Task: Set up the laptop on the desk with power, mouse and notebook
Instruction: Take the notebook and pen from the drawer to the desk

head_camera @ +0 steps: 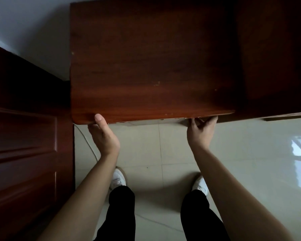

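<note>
A dark reddish-brown wooden desk (151,63) fills the upper middle of the head view, its top bare. My left hand (102,134) grips the desk's front edge near the left corner, thumb on top and fingers underneath. My right hand (201,131) holds the same front edge near the right corner, fingers curled under it. No laptop, mouse, notebook or power lead for it shows in this view.
A dark wooden door (24,136) stands at the left, close to the desk's side. More dark wood furniture (274,58) adjoins the desk on the right. A thin white cable (89,145) runs over the pale tiled floor (241,162), where my white shoes stand.
</note>
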